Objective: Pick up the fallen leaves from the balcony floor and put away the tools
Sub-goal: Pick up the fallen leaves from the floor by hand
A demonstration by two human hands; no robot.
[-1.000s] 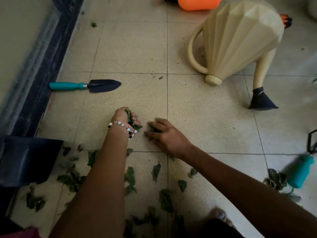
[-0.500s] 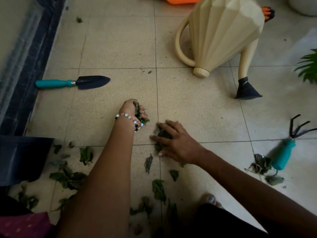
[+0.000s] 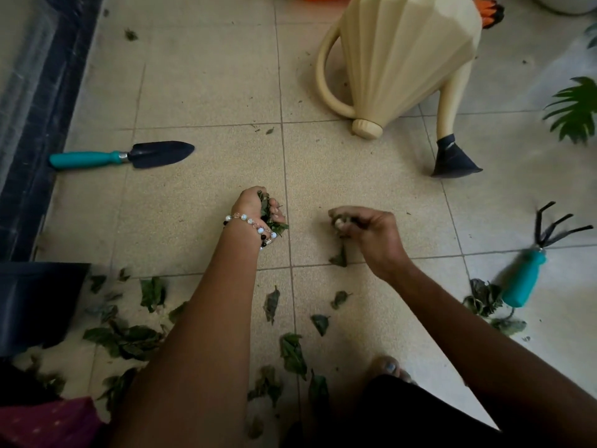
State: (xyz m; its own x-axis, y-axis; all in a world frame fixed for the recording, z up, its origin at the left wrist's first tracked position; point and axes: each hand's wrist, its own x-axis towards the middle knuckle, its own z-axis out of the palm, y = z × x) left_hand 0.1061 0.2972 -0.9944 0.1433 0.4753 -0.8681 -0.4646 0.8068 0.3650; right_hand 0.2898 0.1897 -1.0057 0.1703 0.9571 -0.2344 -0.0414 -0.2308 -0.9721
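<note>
The left hand [image 3: 258, 205] (beaded bracelet at the wrist) grips a bunch of leaves [image 3: 271, 218]; the right hand [image 3: 365, 231] is closed on a few more. Loose leaves [image 3: 129, 337] litter the tiled floor [image 3: 210, 92]. A trowel [image 3: 129, 155], hand rake [image 3: 533, 263] and watering can [image 3: 403, 59] lie around.

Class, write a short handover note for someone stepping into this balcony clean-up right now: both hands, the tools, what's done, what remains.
Left hand: closed on a bunch of leaves.
Right hand: closed on a few leaves, lifted off the floor.
Trowel lies far left by the wall; hand rake lies at right beside a leaf clump; watering can stands ahead.
Done: some leaves gathered in the hands.
Left: loose leaves near the dark bin and by the feet; all tools.
</note>
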